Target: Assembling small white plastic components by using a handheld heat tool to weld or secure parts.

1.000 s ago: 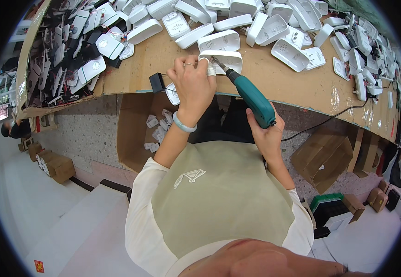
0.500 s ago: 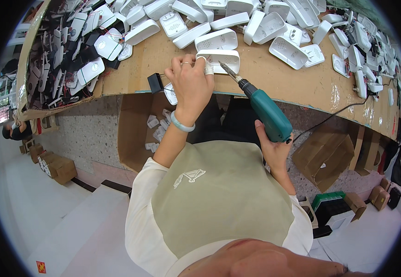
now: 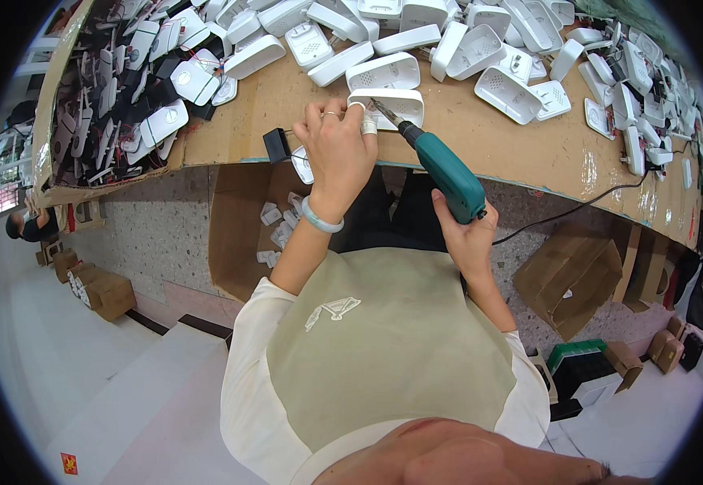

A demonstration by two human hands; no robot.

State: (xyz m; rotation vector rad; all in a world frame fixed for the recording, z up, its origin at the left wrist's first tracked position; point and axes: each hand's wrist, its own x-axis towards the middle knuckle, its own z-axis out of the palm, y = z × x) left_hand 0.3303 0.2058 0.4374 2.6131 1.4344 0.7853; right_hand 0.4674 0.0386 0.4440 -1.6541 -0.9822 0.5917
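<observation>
My left hand (image 3: pixel 339 149) is closed on the left end of a white plastic housing (image 3: pixel 408 103), an open shallow shell lying near the table's front edge. Its fingertips are partly hidden. My right hand (image 3: pixel 468 234) grips the back end of a teal corded electric screwdriver (image 3: pixel 450 174). The tool slants up and left, its metal tip inside the housing beside my left fingers. What the tip touches is too small to make out. Next to my left wrist are a small black box (image 3: pixel 276 146) and a white piece (image 3: pixel 303 165) with a thin wire.
Many white housings (image 3: pixel 509 93) crowd the back of the cardboard-covered table (image 3: pixel 456 137). At left, a carton (image 3: pixel 44 137) holds wired white and black parts. A black cord (image 3: pixel 586 199) runs to the right. Below the table, an open carton (image 3: pixel 234 218) contains small white pieces.
The screwdriver and my right hand have moved left and a little up, bringing the tip deeper into the left part of the housing, near my left fingers. My left hand keeps its hold.
</observation>
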